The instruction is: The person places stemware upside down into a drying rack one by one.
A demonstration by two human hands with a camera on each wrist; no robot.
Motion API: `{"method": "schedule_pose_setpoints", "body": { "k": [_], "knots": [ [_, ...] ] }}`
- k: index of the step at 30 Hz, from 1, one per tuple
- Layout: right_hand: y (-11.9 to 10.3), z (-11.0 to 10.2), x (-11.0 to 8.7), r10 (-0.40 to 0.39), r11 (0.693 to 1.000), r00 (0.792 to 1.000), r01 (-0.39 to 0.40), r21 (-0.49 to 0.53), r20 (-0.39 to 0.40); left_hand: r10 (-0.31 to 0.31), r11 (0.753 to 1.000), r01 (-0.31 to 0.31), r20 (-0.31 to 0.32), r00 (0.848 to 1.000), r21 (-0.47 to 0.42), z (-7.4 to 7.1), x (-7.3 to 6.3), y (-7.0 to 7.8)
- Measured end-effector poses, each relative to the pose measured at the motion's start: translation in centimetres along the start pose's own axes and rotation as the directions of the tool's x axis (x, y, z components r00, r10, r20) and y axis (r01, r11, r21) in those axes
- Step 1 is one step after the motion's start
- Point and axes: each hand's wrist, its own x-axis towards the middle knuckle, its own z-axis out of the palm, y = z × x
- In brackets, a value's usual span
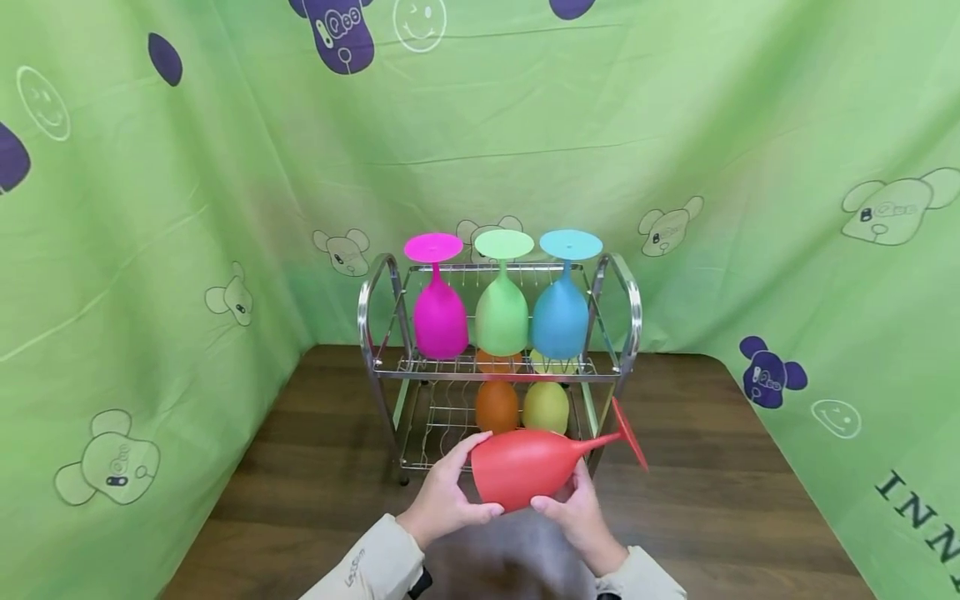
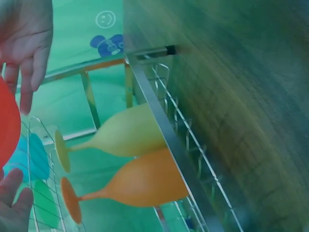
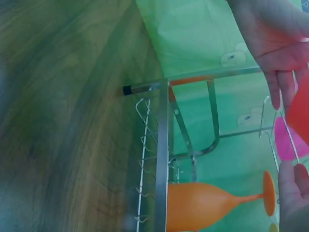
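In the head view, a red plastic goblet (image 1: pixel 525 468) is held sideways in front of the rack, its mouth to the left and its foot to the upper right. My left hand (image 1: pixel 442 500) grips the bowl at the mouth end, thumb below and fingers above. With the thumb in front, my right hand (image 1: pixel 582 518) holds the bowl near the stem; some fingers are hidden behind it. Only part of the red bowl (image 2: pixel 7 125) shows at the left edge of the left wrist view.
A two-tier metal rack (image 1: pixel 495 377) stands on the wooden table (image 1: pixel 705 483). Upside down on its upper tier are magenta (image 1: pixel 441 321), green (image 1: pixel 502 317) and blue (image 1: pixel 560 318) goblets. Orange (image 1: pixel 497 407) and yellow (image 1: pixel 546 407) goblets stand inverted below. Green cloth (image 1: pixel 480 125) hangs around.
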Motion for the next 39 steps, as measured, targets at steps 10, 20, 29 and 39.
{"method": "schedule_pose_setpoints", "body": {
  "k": [10, 20, 29, 39],
  "knots": [
    [1.5, 0.7, 1.4, 0.038, 0.958, 0.999, -0.039, -0.286, -0.010, -0.005, 0.965, 0.035, -0.116, 0.993, 0.259, -1.7, -0.8, -1.8],
    [6.2, -0.1, 3.9, 0.046, 0.716, 0.993, 0.042, -0.696, 0.107, -0.208, 0.916, 0.370, -0.607, 0.767, 0.153, -8.6, 1.5, -1.3],
    [8.3, 0.7, 5.6, 0.089, 0.513, 0.990, 0.047, -0.857, 0.108, -0.378, 0.871, 0.482, -0.502, 0.778, 0.091, -10.7, 3.4, -1.1],
    [9.1, 1.8, 7.2, 0.106, 0.443, 0.983, 0.089, -0.892, 0.151, -0.315, 0.862, 0.484, -0.589, 0.744, 0.150, -11.0, 5.1, -0.8]
  ]
}}
